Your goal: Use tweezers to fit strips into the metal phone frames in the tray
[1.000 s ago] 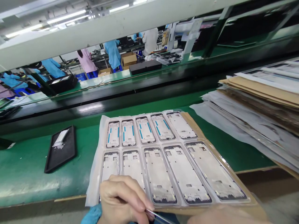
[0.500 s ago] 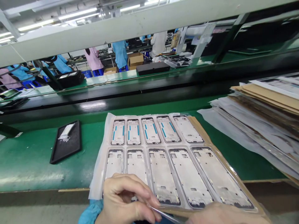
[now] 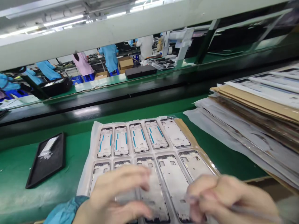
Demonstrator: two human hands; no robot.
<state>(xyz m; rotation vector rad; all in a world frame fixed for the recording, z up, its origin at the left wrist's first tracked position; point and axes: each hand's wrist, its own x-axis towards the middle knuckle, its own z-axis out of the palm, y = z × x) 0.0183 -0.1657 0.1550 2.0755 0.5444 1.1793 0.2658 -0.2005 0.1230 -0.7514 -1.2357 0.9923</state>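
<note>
I see my left hand (image 3: 116, 196) lying blurred over the near row of the clear tray (image 3: 149, 161), fingers spread loosely and flat across the two leftmost frames in that row; it seems to rest on them rather than close around anything, though the blur keeps me from being sure. My right hand (image 3: 229, 196) sits at the near right corner of the tray, fingers curled in around a thin metal tool (image 3: 247, 211) that runs out toward the lower right; I read it as a pinch on that tool, but its tip is too smeared to tell what it touches. The tray lies on a brown cardboard sheet (image 3: 187, 133) at the near edge of the green worktop (image 3: 77, 146), slightly turned. It carries two rows of metal phone frames (image 3: 154, 137): in the far row four show blue strips and the rightmost one is plain, while the near-row ones that I can see are bare. A flat black tray (image 3: 46, 161) with a small white piece in it lies toward the left edge of the worktop, well apart from my hands. A tall stack of sheets and cardboard (image 3: 257, 115) fills the right side.
</note>
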